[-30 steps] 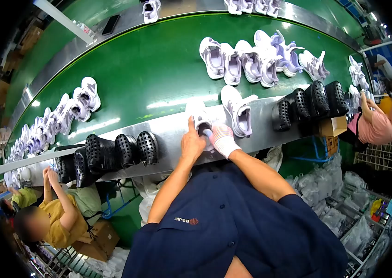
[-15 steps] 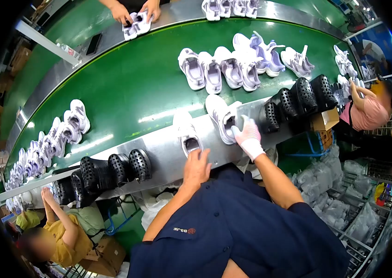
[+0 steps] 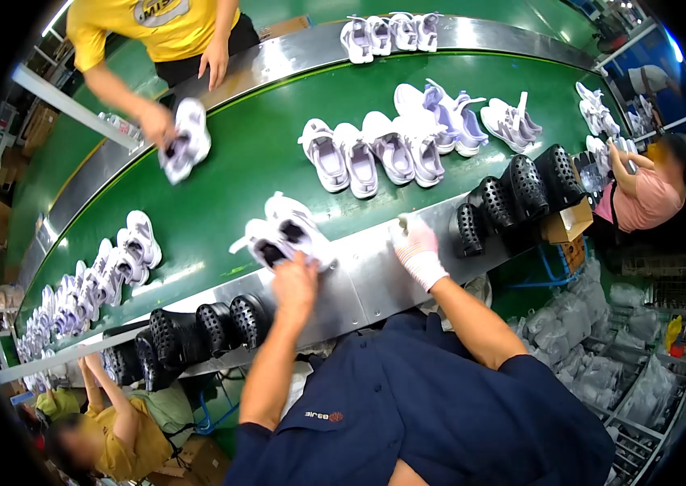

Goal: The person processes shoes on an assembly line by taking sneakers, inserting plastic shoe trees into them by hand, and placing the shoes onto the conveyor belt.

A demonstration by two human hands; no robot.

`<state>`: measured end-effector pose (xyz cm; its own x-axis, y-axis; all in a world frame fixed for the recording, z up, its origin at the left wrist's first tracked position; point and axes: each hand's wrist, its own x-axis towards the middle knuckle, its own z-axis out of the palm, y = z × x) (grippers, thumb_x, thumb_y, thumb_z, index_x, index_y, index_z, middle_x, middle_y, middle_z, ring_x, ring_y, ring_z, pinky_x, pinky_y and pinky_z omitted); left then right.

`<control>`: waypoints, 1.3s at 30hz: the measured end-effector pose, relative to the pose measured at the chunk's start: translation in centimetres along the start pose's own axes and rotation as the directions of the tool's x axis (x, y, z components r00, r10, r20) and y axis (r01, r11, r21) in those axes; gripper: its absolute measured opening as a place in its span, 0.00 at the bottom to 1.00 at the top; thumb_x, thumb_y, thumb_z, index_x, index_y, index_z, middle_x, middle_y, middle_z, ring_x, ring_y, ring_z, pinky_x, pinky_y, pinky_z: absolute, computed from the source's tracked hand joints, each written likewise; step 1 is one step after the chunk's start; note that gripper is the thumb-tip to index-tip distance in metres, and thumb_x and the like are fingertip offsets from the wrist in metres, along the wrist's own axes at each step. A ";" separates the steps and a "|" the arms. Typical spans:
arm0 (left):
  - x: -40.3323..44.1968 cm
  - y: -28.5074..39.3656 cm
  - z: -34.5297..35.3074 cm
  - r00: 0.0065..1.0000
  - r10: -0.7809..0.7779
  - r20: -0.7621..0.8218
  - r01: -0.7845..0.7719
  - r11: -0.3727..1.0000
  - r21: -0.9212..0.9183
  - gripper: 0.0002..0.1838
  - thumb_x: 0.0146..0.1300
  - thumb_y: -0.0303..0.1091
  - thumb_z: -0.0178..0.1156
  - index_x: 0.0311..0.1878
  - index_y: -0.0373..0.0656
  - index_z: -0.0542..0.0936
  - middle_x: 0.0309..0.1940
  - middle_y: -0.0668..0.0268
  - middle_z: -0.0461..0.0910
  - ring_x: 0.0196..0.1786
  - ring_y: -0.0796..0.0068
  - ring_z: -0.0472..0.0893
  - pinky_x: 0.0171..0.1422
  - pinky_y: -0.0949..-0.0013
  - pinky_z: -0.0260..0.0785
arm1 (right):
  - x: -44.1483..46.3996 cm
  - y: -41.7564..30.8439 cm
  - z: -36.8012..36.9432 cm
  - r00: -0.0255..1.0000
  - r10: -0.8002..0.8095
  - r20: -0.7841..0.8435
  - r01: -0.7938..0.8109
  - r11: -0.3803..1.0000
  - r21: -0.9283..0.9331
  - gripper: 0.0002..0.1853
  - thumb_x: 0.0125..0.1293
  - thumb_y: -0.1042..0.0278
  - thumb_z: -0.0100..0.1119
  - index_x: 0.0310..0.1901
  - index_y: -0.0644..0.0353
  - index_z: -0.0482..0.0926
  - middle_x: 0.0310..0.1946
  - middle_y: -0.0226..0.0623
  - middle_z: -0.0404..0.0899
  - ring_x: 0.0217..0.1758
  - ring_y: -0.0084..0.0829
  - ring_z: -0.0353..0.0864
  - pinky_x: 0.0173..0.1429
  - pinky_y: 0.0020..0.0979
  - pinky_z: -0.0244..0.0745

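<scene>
My bare left hand grips the heel end of a pair of white sneakers, smeared by motion, at the belt-side edge of the metal ledge. Both shoes tilt side by side with dark insides facing me. Over the ledge to the right, my right hand, in a white and pink glove, has its fingers curled closed; I see no shoe in it. Ahead of it, several white and lilac sneakers stand on the green belt. Black perforated clogs stand on the ledge to its right.
More black clogs line the ledge at left, near a row of white sneakers. Across the green belt, a person in a yellow shirt holds a sneaker. Other people sit at both sides. A wire rack holds plastic-wrapped items.
The two sneakers before me have come together and moved left with my left hand. My gloved right hand has left the right sneaker. The person opposite now holds a sneaker over the belt.
</scene>
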<state>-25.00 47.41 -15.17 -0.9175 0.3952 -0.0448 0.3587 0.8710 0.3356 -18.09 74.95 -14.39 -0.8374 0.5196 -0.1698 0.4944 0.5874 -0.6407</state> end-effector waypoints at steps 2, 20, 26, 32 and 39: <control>4.8 -5.2 0.0 0.999 -0.024 -0.032 0.026 0.997 0.076 0.17 0.62 0.46 0.71 0.46 0.45 0.83 0.32 0.48 0.84 0.39 0.45 0.84 0.41 0.46 0.77 | 3.0 1.8 -1.1 0.989 -0.077 -0.130 0.043 0.969 -0.243 0.28 0.64 0.54 0.69 0.62 0.60 0.78 0.58 0.52 0.80 0.61 0.52 0.79 0.65 0.47 0.77; 16.7 15.1 3.8 0.977 0.130 0.168 -0.154 0.979 0.133 0.38 0.58 0.48 0.75 0.72 0.59 0.71 0.73 0.40 0.63 0.77 0.36 0.61 0.69 0.31 0.65 | 18.4 1.7 -2.6 0.992 -0.098 0.083 0.127 0.641 -0.757 0.14 0.62 0.48 0.69 0.45 0.44 0.88 0.45 0.39 0.87 0.53 0.41 0.85 0.54 0.45 0.76; 21.5 11.2 5.6 0.933 -0.058 0.356 -0.009 0.983 0.183 0.26 0.61 0.61 0.71 0.51 0.50 0.87 0.45 0.53 0.87 0.60 0.48 0.80 0.50 0.50 0.79 | 21.0 2.1 -2.7 0.996 -0.083 0.030 0.080 0.690 -0.719 0.12 0.63 0.53 0.67 0.46 0.44 0.87 0.44 0.39 0.87 0.54 0.43 0.84 0.56 0.46 0.75; 11.3 9.8 1.9 0.958 0.194 0.211 -0.219 0.971 0.099 0.24 0.61 0.59 0.70 0.38 0.44 0.85 0.27 0.55 0.86 0.34 0.55 0.87 0.38 0.53 0.78 | 11.1 -1.9 -7.2 0.976 0.067 0.205 0.057 0.837 -0.544 0.20 0.63 0.48 0.67 0.44 0.58 0.86 0.50 0.53 0.85 0.51 0.52 0.85 0.54 0.51 0.78; -2.3 9.1 -0.4 0.896 0.145 0.420 -0.168 0.986 0.018 0.28 0.57 0.43 0.76 0.57 0.40 0.81 0.34 0.48 0.84 0.43 0.46 0.84 0.46 0.50 0.77 | -7.8 8.0 -9.7 0.906 -0.155 -0.393 0.036 0.955 -0.293 0.28 0.59 0.62 0.76 0.58 0.64 0.79 0.54 0.48 0.81 0.57 0.52 0.77 0.65 0.47 0.72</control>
<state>-19.66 54.34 -11.67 -0.6974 0.6032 -0.3870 0.5110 0.7972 0.3215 -5.32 81.64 -10.91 -0.7439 0.6240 0.2393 0.5106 0.7617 -0.3989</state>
